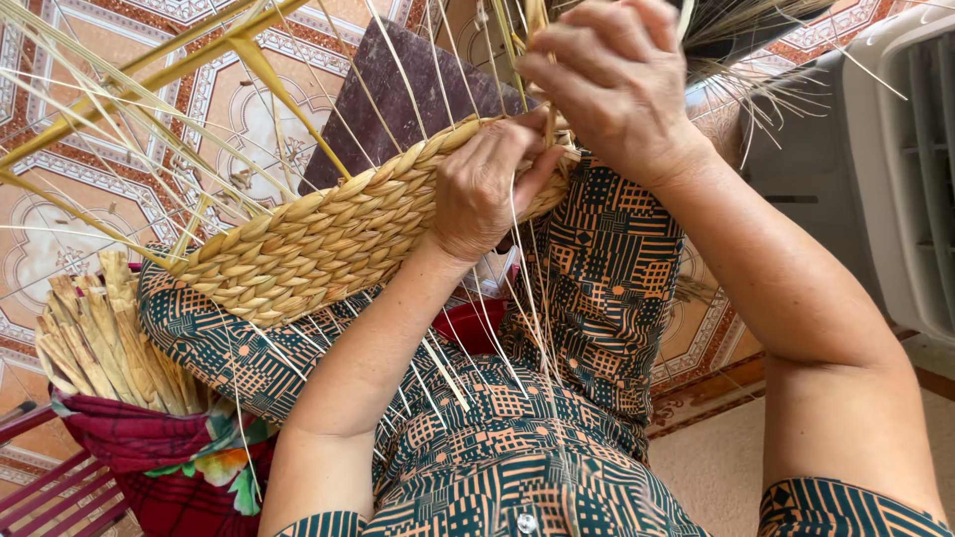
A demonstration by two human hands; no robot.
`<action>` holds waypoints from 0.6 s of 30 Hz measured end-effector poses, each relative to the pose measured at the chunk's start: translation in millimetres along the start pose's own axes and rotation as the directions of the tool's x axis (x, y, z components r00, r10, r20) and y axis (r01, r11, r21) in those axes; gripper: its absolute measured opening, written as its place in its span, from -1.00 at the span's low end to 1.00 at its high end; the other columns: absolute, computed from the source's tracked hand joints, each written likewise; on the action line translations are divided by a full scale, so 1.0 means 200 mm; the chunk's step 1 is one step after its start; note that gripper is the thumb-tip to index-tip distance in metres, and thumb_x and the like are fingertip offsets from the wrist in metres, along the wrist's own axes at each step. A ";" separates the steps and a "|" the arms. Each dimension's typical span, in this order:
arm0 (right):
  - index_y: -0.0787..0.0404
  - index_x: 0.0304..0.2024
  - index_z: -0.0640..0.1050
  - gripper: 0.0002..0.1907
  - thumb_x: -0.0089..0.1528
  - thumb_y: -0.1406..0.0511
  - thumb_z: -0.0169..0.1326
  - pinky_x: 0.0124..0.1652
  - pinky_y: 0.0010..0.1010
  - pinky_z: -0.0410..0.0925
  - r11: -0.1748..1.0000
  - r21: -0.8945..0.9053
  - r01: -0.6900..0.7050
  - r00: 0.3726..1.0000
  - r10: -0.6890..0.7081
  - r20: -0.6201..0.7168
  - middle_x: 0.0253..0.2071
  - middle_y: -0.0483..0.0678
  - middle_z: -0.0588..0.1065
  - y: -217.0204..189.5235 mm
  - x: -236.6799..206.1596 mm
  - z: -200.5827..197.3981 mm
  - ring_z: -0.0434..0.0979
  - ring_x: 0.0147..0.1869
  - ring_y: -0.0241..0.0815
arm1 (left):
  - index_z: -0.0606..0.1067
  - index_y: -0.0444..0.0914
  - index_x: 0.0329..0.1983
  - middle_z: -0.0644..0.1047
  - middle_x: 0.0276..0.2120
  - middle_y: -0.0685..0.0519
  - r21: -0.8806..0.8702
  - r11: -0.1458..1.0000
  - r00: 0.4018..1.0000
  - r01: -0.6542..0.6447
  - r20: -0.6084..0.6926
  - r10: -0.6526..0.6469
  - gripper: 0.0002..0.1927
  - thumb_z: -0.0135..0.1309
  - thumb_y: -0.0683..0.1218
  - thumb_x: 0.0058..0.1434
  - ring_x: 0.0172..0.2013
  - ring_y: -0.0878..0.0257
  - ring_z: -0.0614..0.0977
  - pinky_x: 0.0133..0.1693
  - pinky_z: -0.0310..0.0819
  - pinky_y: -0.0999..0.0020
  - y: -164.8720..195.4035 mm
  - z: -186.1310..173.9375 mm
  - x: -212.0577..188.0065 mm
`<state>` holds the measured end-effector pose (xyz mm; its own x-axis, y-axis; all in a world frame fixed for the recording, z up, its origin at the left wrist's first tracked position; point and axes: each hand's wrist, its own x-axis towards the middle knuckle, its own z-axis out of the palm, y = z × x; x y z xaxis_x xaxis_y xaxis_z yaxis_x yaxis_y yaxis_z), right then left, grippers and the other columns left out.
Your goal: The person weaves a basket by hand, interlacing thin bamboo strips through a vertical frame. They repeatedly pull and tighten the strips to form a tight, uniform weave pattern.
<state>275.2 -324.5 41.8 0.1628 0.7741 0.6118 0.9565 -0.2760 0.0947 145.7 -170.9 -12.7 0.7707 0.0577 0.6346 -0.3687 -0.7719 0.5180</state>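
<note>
A half-woven straw basket [318, 234] lies across my lap, its braided wall facing me. My left hand [482, 189] grips the basket's rim near its right end, thumb pressed over the weave. My right hand [607, 85] is closed just above it, pinching thin pale straw strands [527, 20] that rise from the rim. More loose strands [129, 109] fan out to the upper left and hang down over my patterned clothing.
A bundle of dried straw [99, 343] stands at the left, wrapped in red cloth [169, 452]. A dark board [418, 94] lies on the patterned tile floor [60, 239]. A grey plastic appliance [885, 169] stands at the right. A red rail [50, 492] shows bottom left.
</note>
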 end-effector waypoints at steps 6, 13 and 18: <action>0.20 -0.05 0.51 -0.83 0.31 0.47 0.05 0.26 -0.28 0.30 0.886 0.423 -0.192 0.974 0.120 0.192 0.10 -0.11 0.47 0.03 -0.01 0.00 0.46 0.26 -0.10 | 0.38 -0.41 0.21 0.61 -0.13 -0.13 -0.011 0.994 0.989 0.109 -0.094 -0.110 -0.62 0.14 -0.11 0.46 -0.21 0.11 0.73 -0.19 0.72 0.34 0.00 0.03 0.05; 0.24 0.03 0.57 -0.77 0.31 0.37 0.15 -0.08 -0.14 0.40 0.888 0.318 -0.331 0.905 0.203 0.375 -0.22 -0.02 0.53 0.11 -0.06 0.01 0.53 -0.14 -0.01 | 0.50 -0.27 0.14 0.65 -0.19 -0.02 -0.002 0.960 0.958 0.279 0.062 -0.278 -0.70 0.14 -0.09 0.39 -0.36 0.21 0.74 -0.34 0.70 0.39 -0.04 0.04 0.06; 0.19 -0.11 0.63 -0.81 0.38 0.21 0.16 -0.11 -0.27 0.42 0.777 0.349 -0.523 0.745 0.218 0.630 -0.25 -0.03 0.59 0.18 -0.05 0.04 0.55 -0.17 -0.10 | 0.51 -0.30 0.04 0.63 0.01 -0.15 0.098 0.982 0.986 0.161 0.036 -0.165 -0.74 0.09 -0.07 0.39 -0.40 0.21 0.71 -0.42 0.68 0.42 -0.02 0.06 0.09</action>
<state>311.0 -337.3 32.9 0.4827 0.8756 -0.0180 0.7430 -0.4204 -0.5208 167.3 -174.6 -9.4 0.8394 0.1613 0.5191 -0.1874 -0.8106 0.5549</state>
